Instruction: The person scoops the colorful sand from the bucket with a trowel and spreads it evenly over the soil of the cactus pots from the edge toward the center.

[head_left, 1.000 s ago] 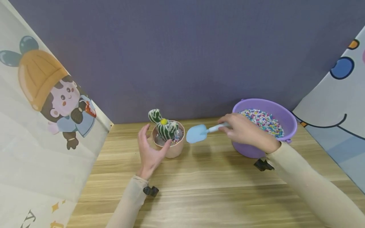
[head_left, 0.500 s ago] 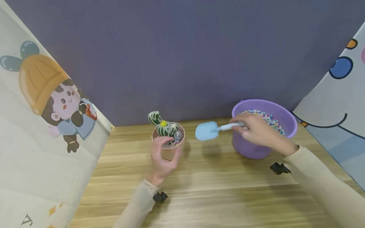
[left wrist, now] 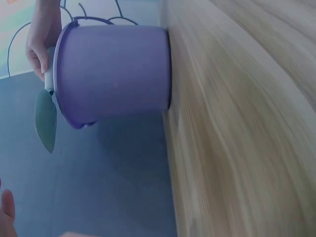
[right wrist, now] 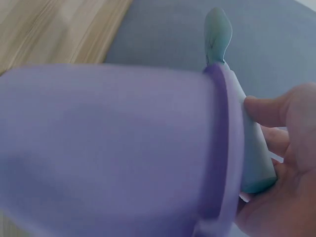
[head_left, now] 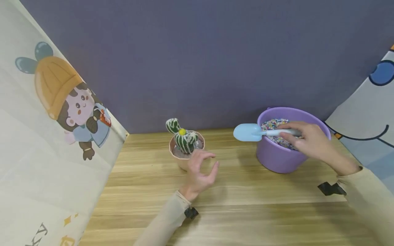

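Observation:
My right hand (head_left: 311, 140) grips the pale handle of a light blue toy shovel (head_left: 247, 132) over the rim of a purple bucket (head_left: 278, 159). In the right wrist view, thumb and fingers pinch the handle (right wrist: 254, 153) beside the bucket's rim. Small multicoloured beads (head_left: 275, 123) fill part of the bucket. My left hand (head_left: 198, 174) is in the air in front of a potted cactus, fingers and thumb bent in a C with nothing between them. The cactus (head_left: 185, 140) is green-and-white striped with a yellow flower, in a pinkish pot (head_left: 182, 163) holding grey filling.
Pot and bucket stand on a wood-grain table (head_left: 234, 218) near its back edge. A dark blue-grey wall (head_left: 209, 65) rises behind. A panel printed with a cartoon child (head_left: 81, 109) is at the left, and another printed panel (head_left: 366, 109) at the right.
My right hand has carried the shovel rightward from near the pot to the bucket's rim. My left hand has moved from around the pot to its front right.

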Motion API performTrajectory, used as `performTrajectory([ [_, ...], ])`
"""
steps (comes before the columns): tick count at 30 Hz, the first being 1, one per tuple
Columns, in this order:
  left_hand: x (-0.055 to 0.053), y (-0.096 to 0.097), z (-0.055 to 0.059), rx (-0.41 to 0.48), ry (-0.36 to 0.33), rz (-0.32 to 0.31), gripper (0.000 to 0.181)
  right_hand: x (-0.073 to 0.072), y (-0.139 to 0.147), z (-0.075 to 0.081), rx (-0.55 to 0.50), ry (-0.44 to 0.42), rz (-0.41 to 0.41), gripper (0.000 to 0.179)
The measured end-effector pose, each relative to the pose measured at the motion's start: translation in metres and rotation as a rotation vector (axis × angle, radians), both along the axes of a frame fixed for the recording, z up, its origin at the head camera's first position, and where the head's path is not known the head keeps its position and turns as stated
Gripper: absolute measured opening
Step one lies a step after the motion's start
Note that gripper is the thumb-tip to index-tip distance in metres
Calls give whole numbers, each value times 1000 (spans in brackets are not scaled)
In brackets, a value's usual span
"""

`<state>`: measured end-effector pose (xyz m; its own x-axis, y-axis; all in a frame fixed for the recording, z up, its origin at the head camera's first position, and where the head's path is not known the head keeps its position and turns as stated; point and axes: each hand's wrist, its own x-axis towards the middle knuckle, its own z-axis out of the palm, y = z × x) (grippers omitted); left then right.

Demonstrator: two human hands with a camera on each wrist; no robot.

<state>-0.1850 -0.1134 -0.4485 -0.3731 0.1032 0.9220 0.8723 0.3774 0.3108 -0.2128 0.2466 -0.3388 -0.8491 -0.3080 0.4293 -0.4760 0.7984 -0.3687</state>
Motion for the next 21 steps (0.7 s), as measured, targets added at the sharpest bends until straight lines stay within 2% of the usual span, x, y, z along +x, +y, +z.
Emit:
performTrajectory([
  [5, -3, 15, -1, -14, -79, -3, 27, 6, 19, 2, -22, -58, -58, 25],
  [9, -5, 27, -1, -12, -132, 16, 26, 12, 37, 1, -43, -59, -95, 26],
  [14, -8, 39, 0, -39, -237, 33, 29, 16, 54, 0, -36, -101, -164, 30],
  [17, -10, 45, 1, -67, -325, 14, 33, 18, 62, -2, -30, -84, -198, 29],
  [21, -11, 55, 5, -102, -486, -30, 41, 22, 73, -2, -13, -64, -229, 28],
])
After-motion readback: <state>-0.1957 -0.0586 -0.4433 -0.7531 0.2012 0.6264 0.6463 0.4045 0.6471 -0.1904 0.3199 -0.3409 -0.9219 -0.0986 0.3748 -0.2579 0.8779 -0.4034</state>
